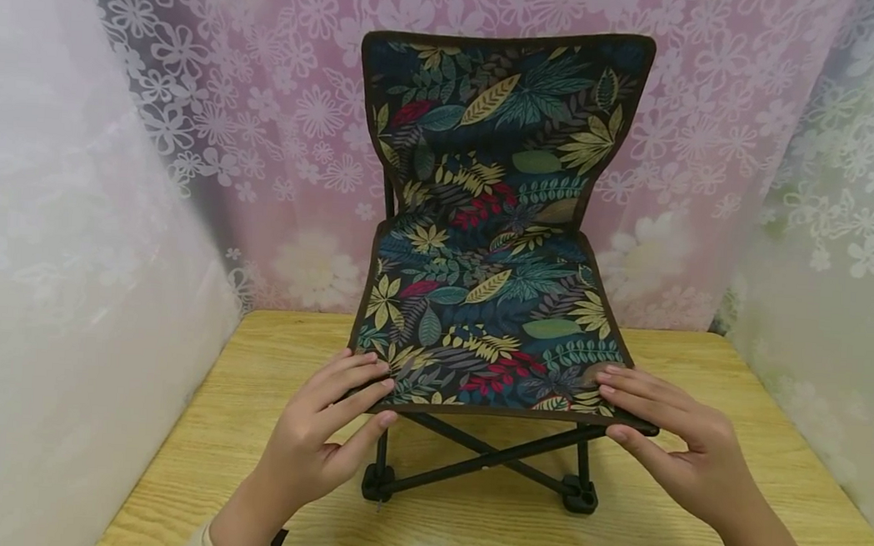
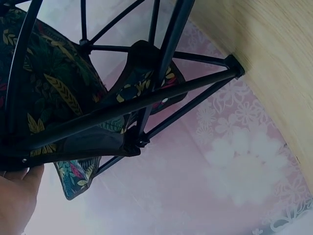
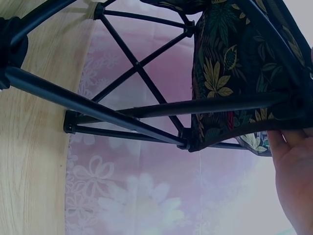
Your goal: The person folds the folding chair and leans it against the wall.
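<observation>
As left fingers (image 1: 350,377) and right fingers (image 1: 648,409) grip a chair (image 1: 480,309), wood-grain tabletop (image 1: 286,339), floral backdrop (image 1: 288,130), perhaps fabric.

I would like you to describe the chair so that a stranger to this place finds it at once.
Look for the pale wood surface before the pink flowered backdrop. The chair stands on it, the left hand and the right hand holding the front of its seat. Its dark cloth with yellow, red and green leaves sets it apart from the pale surroundings.
</observation>
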Tool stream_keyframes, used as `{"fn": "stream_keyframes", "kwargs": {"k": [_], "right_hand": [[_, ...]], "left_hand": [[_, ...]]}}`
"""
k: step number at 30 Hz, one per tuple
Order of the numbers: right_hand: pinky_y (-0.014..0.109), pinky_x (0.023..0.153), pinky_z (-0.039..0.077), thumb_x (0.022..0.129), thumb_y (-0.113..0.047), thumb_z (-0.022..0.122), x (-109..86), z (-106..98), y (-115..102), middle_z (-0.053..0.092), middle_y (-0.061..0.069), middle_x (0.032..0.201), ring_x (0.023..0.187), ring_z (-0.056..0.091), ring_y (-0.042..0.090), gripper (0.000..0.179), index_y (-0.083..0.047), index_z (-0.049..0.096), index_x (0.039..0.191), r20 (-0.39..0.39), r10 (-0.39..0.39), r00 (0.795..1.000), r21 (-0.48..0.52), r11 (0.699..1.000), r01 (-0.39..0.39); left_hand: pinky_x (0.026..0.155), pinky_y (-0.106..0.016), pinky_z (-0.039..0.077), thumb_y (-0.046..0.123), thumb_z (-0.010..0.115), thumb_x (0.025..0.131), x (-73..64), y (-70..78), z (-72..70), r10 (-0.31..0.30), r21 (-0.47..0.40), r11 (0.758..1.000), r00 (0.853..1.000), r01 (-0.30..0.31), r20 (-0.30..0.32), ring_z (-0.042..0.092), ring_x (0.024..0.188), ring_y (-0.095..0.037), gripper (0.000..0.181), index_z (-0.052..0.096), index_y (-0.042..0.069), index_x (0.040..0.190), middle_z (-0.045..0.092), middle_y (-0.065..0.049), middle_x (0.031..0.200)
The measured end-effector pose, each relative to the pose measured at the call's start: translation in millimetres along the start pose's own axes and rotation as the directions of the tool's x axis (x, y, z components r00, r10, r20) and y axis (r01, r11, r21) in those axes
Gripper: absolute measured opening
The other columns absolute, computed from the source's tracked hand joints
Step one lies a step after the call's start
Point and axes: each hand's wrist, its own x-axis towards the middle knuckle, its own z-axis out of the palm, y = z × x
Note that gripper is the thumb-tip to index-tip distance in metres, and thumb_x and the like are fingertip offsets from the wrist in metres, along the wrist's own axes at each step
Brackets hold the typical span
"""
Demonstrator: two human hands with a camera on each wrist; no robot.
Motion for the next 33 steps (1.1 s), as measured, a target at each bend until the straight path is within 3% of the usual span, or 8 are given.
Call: {"fn": "stream_keyframes", "kwargs": {"k": [8, 21, 33], "right_hand": [[0.016, 0.114, 0.047, 0.097, -0.015, 0.078, -4.0, -4, -3, 0.072, 0.018, 0.138, 0.138, 0.063, 0.014, 0.038, 0.015, 0.073, 0.119, -0.007, 0.009, 1.000, -0.023, 1.000, -0.009], [0.018, 0.115, 0.047, 0.097, -0.012, 0.077, 1.5, -9, -7, 0.071, 0.021, 0.137, 0.140, 0.062, 0.017, 0.039, 0.021, 0.071, 0.116, -0.008, -0.035, 0.999, 0.048, 0.998, 0.035], [0.017, 0.115, 0.046, 0.098, -0.010, 0.076, -2.4, -11, -9, 0.070, 0.020, 0.140, 0.142, 0.060, 0.017, 0.036, 0.019, 0.071, 0.119, 0.026, 0.001, 1.000, 0.025, 1.000, -0.002]], "left_hand": [[0.122, -0.039, 0.047, 0.026, 0.069, 0.105, 1.0, -0.3, -4.2, 0.021, -0.009, 1.000, 1.000, -0.021, 0.001, 0.071, 0.120, -0.037, 0.032, 0.079, -0.002, 0.118, 0.077, -0.022, 0.120], [0.122, -0.036, 0.046, 0.024, 0.072, 0.104, -0.4, -3.9, -10.0, 0.051, -0.028, 0.998, 0.999, -0.050, 0.011, 0.070, 0.125, -0.035, 0.033, 0.078, -0.004, 0.119, 0.076, -0.023, 0.123], [0.122, -0.039, 0.045, 0.018, 0.066, 0.107, -1.3, -3.0, -13.9, 0.015, -0.018, 1.000, 0.998, -0.014, 0.059, 0.070, 0.127, -0.035, 0.028, 0.078, -0.002, 0.122, 0.076, -0.022, 0.126]]}}
